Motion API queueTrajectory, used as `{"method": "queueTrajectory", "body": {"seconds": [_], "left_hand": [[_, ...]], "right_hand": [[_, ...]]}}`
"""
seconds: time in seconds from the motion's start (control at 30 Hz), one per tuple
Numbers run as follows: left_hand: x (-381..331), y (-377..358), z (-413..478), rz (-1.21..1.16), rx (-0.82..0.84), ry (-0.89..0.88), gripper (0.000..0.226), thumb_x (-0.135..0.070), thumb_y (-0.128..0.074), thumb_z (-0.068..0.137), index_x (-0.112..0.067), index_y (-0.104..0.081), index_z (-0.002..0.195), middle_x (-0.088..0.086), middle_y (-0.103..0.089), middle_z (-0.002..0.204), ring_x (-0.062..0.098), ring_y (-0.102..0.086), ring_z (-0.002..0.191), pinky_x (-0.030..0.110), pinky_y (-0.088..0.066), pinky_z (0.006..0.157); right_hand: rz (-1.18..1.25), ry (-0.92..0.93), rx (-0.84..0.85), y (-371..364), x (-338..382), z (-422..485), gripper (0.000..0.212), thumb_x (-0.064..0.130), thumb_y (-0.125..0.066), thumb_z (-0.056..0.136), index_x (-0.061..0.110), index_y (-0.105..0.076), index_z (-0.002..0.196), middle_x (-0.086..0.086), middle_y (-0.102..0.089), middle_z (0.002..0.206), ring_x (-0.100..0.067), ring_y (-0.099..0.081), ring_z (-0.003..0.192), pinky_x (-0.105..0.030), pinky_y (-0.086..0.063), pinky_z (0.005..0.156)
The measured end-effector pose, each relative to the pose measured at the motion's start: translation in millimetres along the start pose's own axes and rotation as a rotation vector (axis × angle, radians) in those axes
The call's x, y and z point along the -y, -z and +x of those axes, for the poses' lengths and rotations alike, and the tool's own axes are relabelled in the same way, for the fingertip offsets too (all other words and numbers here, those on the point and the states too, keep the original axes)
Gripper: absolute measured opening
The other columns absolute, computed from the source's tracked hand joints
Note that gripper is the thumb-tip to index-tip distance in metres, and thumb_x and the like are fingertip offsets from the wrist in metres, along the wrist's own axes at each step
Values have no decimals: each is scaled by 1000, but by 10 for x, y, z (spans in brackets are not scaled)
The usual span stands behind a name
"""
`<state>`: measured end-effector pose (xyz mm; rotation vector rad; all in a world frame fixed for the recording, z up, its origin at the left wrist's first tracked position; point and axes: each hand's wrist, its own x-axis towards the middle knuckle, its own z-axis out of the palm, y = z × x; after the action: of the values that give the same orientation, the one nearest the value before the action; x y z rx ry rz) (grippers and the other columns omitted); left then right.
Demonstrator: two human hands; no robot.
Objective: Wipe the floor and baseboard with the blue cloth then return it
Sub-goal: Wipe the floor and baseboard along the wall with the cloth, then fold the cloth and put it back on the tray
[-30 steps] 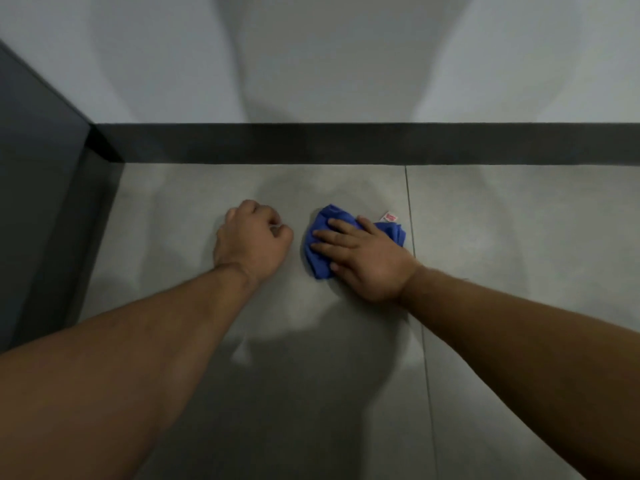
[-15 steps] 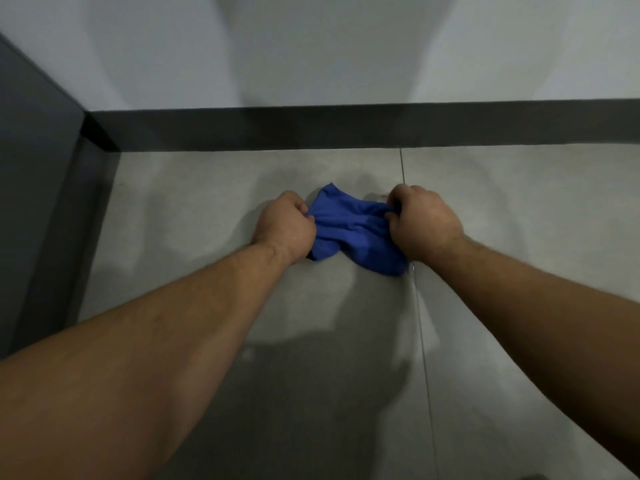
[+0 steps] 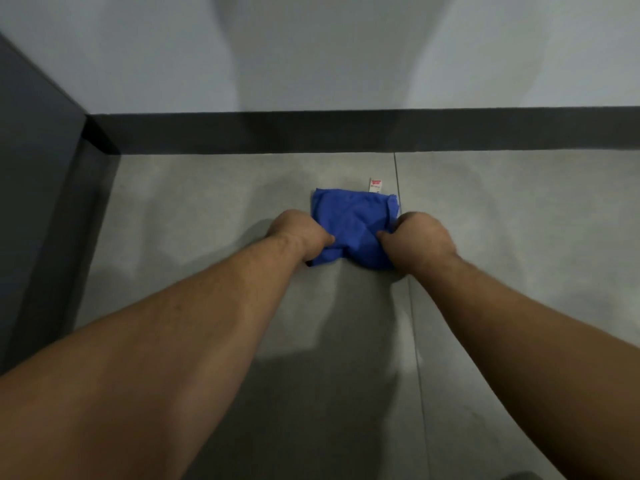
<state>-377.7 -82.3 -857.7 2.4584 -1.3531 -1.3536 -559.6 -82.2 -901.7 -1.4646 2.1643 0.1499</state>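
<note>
A blue cloth (image 3: 353, 218) lies folded on the grey tiled floor (image 3: 194, 209), with a small white tag sticking out at its far edge. My left hand (image 3: 299, 233) pinches the cloth's near left side. My right hand (image 3: 419, 237) grips its near right side. Both fists rest low on the floor. The dark baseboard (image 3: 346, 131) runs along the wall a short way beyond the cloth.
A dark panel (image 3: 34, 202) stands along the left side and meets the baseboard at the corner. A tile joint (image 3: 410, 306) runs toward me just right of the cloth. The pale wall (image 3: 311, 50) rises above the baseboard.
One second ago my right hand lay flat on the bunched cloth and my left fist was apart from it. Both hands then took hold, and the cloth now lies flatter and squarer.
</note>
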Motion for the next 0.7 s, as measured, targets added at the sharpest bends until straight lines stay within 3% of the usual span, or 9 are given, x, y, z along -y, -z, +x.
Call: {"method": "queueTrajectory", "body": {"seconds": [0.07,0.13,0.23,0.37,0.5,0.53,0.6,0.63,0.7], "left_hand": [[-5,15,2,-22,0,-24,40,-31,-75,89,-4,-65,118,13,-71,114,29,-68,104,40,-57,94],[25,33,10,-121,-20,-88,31,-25,-70,91,-6,-65,115,14,-70,111,31,-68,102,43,-58,93],[75,96,14,-466,-28,-187,22,-15,-70,92,-6,-64,111,18,-70,112,35,-68,106,48,-58,94],[42,281,16,-848,-61,-271,39,-4,-74,88,1,-57,122,21,-70,121,33,-69,109,49,-58,95],[-67,731,-217,-884,-173,-334,65,-3,-75,88,-10,-42,143,12,-70,108,21,-72,94,28,-60,70],[-106,882,-325,-891,-161,-355,72,-1,-72,90,-15,-37,151,9,-72,106,16,-73,92,26,-60,72],[-195,1215,-598,-848,-117,-402,70,4,-64,93,-21,-39,153,7,-72,119,14,-71,109,32,-58,95],[-253,1398,-776,-788,-116,-422,63,6,-62,92,-23,-51,146,6,-69,128,16,-66,120,37,-52,107],[-399,1773,-1210,-673,-156,-433,55,10,-61,86,-26,-66,127,2,-68,133,16,-62,126,40,-46,115]], "right_hand": [[-40,-29,35,35,110,5,32,39,-60,101,10,-63,114,-7,-56,84,-21,-56,70,-30,-43,59],[2,-53,49,94,188,3,32,30,-57,104,6,-58,124,-11,-56,96,-28,-62,90,-35,-46,73],[358,-43,14,220,227,-27,34,29,-54,105,12,-51,134,-11,-59,114,-26,-59,100,-35,-45,80],[911,14,-9,485,239,-101,20,27,-60,102,31,-47,117,-5,-62,125,-20,-63,106,-42,-58,93],[1203,222,123,1020,402,-276,34,15,-62,102,42,-46,115,-15,-71,114,-29,-72,104,-44,-61,91],[1231,279,150,1203,455,-355,36,12,-62,101,41,-49,117,-16,-72,112,-30,-72,105,-43,-61,91],[1189,364,184,1607,567,-570,34,7,-66,97,34,-61,118,-10,-69,117,-28,-69,109,-42,-60,93],[1125,398,191,1823,624,-707,34,4,-69,94,29,-66,117,-4,-68,119,-23,-68,110,-41,-60,94],[957,446,195,2289,753,-1035,44,-1,-73,86,27,-70,119,4,-67,123,-14,-66,111,-34,-58,97]]}}
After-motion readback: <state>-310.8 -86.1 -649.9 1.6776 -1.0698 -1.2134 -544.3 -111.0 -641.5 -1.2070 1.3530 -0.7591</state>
